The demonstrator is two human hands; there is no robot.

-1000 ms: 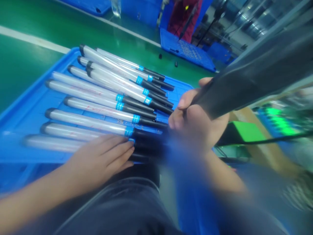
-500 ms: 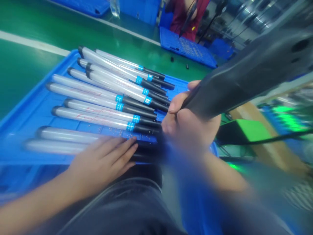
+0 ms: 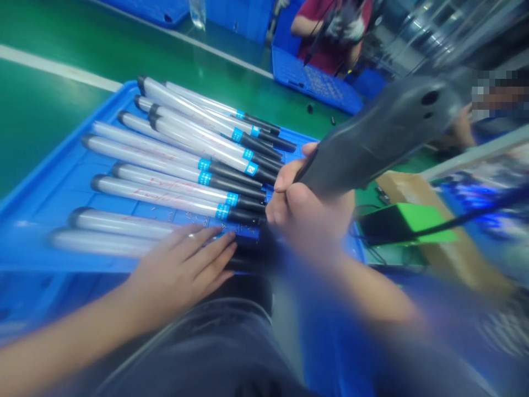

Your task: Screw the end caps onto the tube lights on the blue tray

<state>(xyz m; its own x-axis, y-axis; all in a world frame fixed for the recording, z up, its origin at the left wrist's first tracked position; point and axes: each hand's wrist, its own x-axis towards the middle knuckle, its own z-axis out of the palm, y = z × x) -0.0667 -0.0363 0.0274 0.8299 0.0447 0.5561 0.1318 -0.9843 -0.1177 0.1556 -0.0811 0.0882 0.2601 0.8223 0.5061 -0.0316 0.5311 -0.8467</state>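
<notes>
My right hand (image 3: 308, 207) is wrapped round the dark grey body of an electric screwdriver (image 3: 372, 138). The tool leans up to the right, and its lower end is hidden behind my hand and in blur. Flat across the two nearest light sticks (image 3: 124, 223) lies my left hand (image 3: 185, 262), its fingers stretched out over their black handle ends. These sticks have clear tubes, dark end caps and black handles. Several more light sticks (image 3: 173, 193) with blue labels lie side by side in a blue tray (image 3: 33, 220). Small screws (image 3: 198, 220) are scattered on the tray between sticks.
A green and black box (image 3: 409, 223) with a cable stands at the right, beside a brown cardboard piece (image 3: 450, 248). Across the green table (image 3: 231, 66), a co-worker (image 3: 326, 33) wearing gloves works behind a blue tray (image 3: 314, 80). A clear bottle (image 3: 197, 14) stands at the back.
My right hand and the screwdriver have shifted slightly left, the tool's top end now showing fully. My left hand stays on the sticks. The co-worker's gloved hands have come into view.
</notes>
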